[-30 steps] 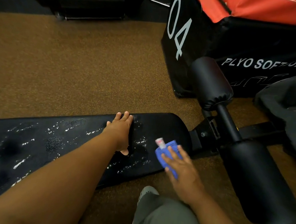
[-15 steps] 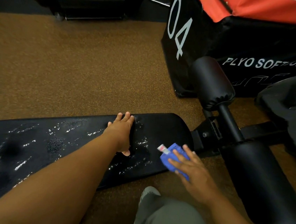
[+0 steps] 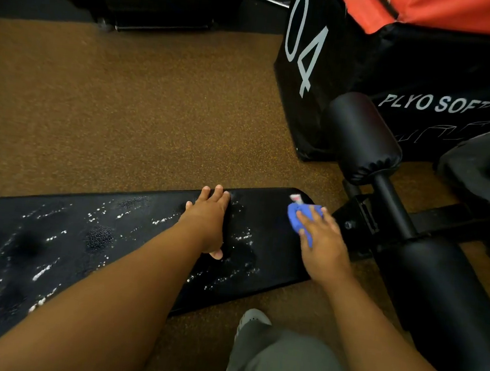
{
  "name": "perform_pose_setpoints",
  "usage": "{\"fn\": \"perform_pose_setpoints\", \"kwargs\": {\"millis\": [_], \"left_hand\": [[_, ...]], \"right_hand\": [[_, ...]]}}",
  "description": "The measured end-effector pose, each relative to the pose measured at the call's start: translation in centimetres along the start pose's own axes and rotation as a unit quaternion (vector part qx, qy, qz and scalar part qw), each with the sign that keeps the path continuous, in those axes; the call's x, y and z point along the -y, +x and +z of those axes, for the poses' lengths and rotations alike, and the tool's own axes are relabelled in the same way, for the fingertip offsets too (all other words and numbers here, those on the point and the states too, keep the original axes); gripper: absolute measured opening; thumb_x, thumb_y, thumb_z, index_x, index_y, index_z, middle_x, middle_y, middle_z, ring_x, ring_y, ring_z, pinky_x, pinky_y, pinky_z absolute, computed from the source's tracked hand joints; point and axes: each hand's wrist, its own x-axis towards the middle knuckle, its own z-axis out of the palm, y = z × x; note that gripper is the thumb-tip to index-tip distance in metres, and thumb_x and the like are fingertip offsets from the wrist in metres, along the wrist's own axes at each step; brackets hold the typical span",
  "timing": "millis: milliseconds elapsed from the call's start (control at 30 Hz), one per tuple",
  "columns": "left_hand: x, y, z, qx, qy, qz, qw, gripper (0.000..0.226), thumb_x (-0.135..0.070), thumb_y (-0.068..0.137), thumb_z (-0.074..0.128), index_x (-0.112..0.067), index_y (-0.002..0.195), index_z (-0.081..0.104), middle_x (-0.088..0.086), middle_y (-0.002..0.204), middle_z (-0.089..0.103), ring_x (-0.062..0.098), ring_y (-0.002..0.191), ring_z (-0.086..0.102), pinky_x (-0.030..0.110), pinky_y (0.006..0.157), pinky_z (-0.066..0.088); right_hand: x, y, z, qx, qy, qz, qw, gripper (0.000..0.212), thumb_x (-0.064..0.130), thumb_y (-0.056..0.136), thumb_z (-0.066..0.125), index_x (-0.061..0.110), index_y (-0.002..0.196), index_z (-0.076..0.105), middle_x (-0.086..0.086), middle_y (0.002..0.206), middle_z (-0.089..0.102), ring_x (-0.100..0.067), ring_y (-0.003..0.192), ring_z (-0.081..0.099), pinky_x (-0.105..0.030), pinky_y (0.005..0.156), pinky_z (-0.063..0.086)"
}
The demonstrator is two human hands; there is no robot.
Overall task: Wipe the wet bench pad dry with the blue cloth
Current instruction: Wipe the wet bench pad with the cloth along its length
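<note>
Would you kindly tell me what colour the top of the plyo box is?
Orange-red, over black sides, on the plyo box; head view.

Warm, fairly dim room light falls from above, and the brown floor glows orange-brown. Wet streaks on the bench pad catch white glints toward eight o'clock. The corner at eleven o'clock sinks into near black. Straight lines bow at the edges, and everything looks slightly soft, the forearms nearest most of all.
</note>
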Motion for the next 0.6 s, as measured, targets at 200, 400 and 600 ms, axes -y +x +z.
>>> {"fn": "perform_pose_setpoints", "kwargs": {"millis": [200, 400, 600], "left_hand": [[-0.2, 0.1, 0.1, -0.001, 0.006, -0.003, 1.0, 0.136, -0.028, 0.058, 0.089, -0.015, 0.15, -0.009, 0.001, 0.159, -0.016, 0.027, 0.146, -0.014, 0.055, 0.114, 0.011], [-0.2, 0.1, 0.0, -0.007, 0.0, -0.006, 1.0, 0.137, -0.027, 0.056, 0.09, -0.015, 0.15, -0.008, 0.0, 0.159, -0.014, 0.026, 0.146, -0.012, 0.055, 0.114, 0.012], [0.2, 0.0, 0.3, -0.011, -0.019, 0.002, 1.0, 0.135, -0.026, 0.057, 0.089, -0.014, 0.15, -0.008, -0.001, 0.159, -0.015, 0.024, 0.146, -0.014, 0.052, 0.115, 0.009]], "right_hand": [[3.3, 6.2, 0.8, -0.009, -0.01, 0.129, 0.992, 0.039, 0.019, 0.097, 0.042, 0.012, 0.136, 0.046, -0.012, 0.142, 0.044, -0.029, 0.134, 0.031, -0.03, 0.112, 0.015], [10.5, 8.8, 2.7, 0.121, -0.036, -0.098, 0.987, 0.038, 0.019, 0.098, 0.041, 0.016, 0.136, 0.046, -0.005, 0.142, 0.046, -0.021, 0.132, 0.035, -0.021, 0.107, 0.009], [9.0, 9.0, 3.3, 0.115, -0.031, -0.063, 0.991, 0.037, 0.022, 0.097, 0.044, 0.021, 0.134, 0.049, -0.005, 0.139, 0.049, -0.024, 0.131, 0.035, -0.029, 0.11, 0.019]]}}
